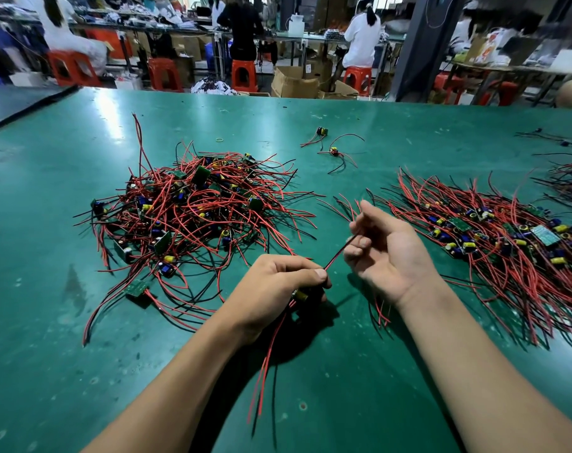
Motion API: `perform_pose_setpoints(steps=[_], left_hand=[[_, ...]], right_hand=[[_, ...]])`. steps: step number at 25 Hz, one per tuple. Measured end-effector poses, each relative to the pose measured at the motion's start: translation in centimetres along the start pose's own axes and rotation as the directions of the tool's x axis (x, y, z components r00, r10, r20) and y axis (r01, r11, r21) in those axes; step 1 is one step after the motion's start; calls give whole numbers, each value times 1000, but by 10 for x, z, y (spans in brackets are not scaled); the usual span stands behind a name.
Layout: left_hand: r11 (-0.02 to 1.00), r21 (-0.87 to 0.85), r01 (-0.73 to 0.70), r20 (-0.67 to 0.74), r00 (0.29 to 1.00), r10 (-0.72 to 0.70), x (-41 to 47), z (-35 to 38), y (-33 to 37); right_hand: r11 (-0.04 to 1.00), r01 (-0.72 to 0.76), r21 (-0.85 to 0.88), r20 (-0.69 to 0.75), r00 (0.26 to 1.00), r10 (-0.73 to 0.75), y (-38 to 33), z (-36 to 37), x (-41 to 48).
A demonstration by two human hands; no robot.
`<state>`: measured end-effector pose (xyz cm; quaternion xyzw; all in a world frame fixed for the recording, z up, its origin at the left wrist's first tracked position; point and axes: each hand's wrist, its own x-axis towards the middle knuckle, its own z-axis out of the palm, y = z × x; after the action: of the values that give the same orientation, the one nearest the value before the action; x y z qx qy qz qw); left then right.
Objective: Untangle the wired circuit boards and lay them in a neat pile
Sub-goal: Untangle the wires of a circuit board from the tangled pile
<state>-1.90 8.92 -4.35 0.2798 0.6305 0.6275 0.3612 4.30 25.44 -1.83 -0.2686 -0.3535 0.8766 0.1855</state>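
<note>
A tangled heap of small circuit boards with red and black wires lies on the green table, left of centre. To the right, a flatter pile of boards lies with its wires running the same way. My left hand grips one wired board above the table, a yellow capacitor showing under the fingers and red wires hanging down toward me. From that hand a red and black wire pair stretches up to my right hand, whose curled fingers pinch its far end.
Two loose wired boards lie farther back on the table, with a small rubber band near them. More wires lie at the far right edge. Beyond the table, people sit on red stools at benches, among cardboard boxes.
</note>
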Motion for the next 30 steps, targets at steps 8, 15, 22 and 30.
perform_pose_setpoints(steps=[8, 15, 22, 30], left_hand=[[999, -36, -8, -68, 998, 5, 2, 0, -2], [890, -452, -57, -247, 967, -64, 10, -5, 1], [824, -566, -4, -231, 961, -153, 11, -5, 2], [783, -596, -178, -328, 944, -35, 8, -4, 6]], right_hand=[[997, 35, -72, 24, 999, -33, -2, -4, 1], [858, 105, -504, 107, 993, -58, 10, -4, -1], [791, 115, -600, 146, 989, -33, 17, -5, -1], [397, 384, -834, 427, 904, 21, 18, -9, -3]])
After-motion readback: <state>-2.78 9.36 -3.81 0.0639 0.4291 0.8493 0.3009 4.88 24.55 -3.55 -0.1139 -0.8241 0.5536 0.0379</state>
